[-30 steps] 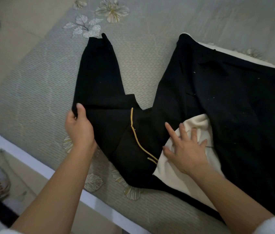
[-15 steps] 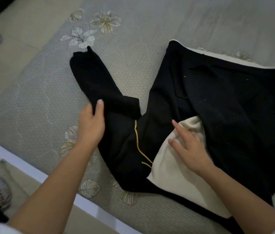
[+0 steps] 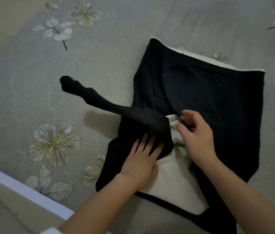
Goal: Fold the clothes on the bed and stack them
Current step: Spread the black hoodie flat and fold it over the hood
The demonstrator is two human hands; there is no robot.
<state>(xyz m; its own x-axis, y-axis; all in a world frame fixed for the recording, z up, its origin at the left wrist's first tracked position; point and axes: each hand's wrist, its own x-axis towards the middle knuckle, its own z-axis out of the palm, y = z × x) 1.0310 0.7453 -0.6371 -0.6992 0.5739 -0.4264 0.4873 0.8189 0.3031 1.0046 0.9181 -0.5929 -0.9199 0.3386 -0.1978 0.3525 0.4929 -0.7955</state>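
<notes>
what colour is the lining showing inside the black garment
Cream white: the soft inner lining of the black fabric garment. The head view shows it best.

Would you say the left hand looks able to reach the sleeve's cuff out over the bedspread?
Probably yes: the cuff sticks out uncovered over the bedspread, the left hand rests flat on the black garment on that side, and nothing stands between them.

Matt black cloth garment (image 3: 201,92) — cream fleecy lining (image 3: 172,181) — on ribbed woven bedcover (image 3: 23,78).
</notes>
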